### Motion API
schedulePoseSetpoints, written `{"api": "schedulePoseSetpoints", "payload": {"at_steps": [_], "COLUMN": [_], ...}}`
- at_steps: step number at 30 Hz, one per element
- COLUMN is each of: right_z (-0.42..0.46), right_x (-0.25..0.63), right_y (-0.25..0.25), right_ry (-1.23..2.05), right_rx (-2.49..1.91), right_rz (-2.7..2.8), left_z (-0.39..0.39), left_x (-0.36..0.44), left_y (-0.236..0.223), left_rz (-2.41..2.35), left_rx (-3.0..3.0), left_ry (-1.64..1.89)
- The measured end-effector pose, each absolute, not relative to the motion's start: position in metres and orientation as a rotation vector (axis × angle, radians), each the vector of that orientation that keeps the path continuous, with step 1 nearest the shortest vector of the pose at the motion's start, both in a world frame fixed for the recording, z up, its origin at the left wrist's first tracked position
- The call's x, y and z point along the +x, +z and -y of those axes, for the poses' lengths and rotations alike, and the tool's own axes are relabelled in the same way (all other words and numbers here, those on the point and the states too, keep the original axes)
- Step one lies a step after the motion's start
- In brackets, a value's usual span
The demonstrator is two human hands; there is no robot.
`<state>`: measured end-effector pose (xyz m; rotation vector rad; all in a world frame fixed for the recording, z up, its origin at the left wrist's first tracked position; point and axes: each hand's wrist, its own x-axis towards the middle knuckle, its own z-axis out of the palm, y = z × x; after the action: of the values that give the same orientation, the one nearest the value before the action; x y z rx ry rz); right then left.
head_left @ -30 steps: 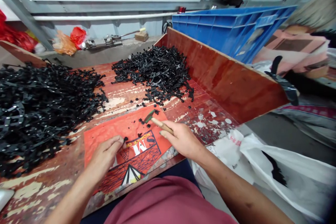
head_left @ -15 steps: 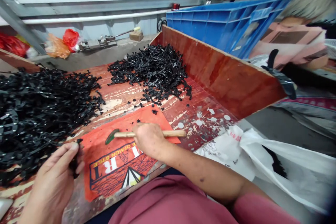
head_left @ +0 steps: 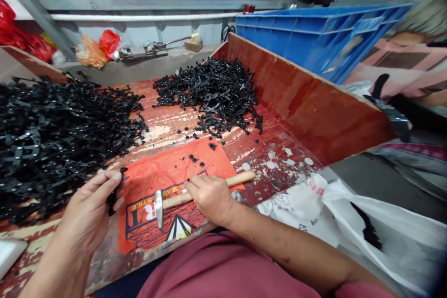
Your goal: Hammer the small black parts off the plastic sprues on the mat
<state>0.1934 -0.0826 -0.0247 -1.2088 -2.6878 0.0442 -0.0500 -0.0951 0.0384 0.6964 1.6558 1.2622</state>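
Note:
A hammer (head_left: 176, 199) with a pale wooden handle is gripped in my right hand (head_left: 213, 197), its metal head pointing left above an orange printed cloth (head_left: 146, 237). Pinched in my left hand (head_left: 92, 202) is a small black plastic part (head_left: 123, 170), mostly hidden by the fingers, at the cloth's left edge. Several tiny black bits (head_left: 193, 158) lie on the upper part of the cloth. Beyond my left hand spreads a large heap of black plastic parts (head_left: 63, 135), and a second heap (head_left: 216, 91) sits farther back.
A reddish wooden board (head_left: 307, 98) walls the table's right side, with a blue crate (head_left: 286, 37) behind it. White sacks (head_left: 387, 223) lie at the right. A metal tool (head_left: 150, 49) rests by the back wall. Another person (head_left: 405, 60) is at far right.
The hammer and my right hand have come nearer to my body, and the hammer head has turned. My left hand still pinches the black part. The whole view has shifted slightly.

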Motion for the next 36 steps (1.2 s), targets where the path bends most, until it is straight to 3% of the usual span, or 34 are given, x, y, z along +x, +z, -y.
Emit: {"api": "schedulePoseSetpoints", "payload": {"at_steps": [9,19,25,29,36], "right_z": [0.057,0.092,0.079,0.059,0.061], "right_x": [0.189,0.228,0.245,0.256,0.244], "right_y": [-0.023,-0.022,-0.013,-0.003,0.0], "right_ry": [0.0,-0.039,0.231,0.427,0.532], "right_rx": [-1.057,-1.08,-1.31,-1.551,-1.549], "right_rz": [2.779,2.682,2.444,2.208,2.317], "left_z": [0.093,0.076,0.071,0.08,0.101], "left_x": [-0.05,-0.039,-0.011,-0.011,-0.034], "left_y": [0.041,0.03,0.023,0.012,-0.007], "left_rz": [-1.621,-1.625,-1.541,-1.419,-1.465], "left_rx": [0.699,1.111,1.093,1.389,1.637], "left_ry": [1.258,0.979,0.837,0.701,0.625]}}
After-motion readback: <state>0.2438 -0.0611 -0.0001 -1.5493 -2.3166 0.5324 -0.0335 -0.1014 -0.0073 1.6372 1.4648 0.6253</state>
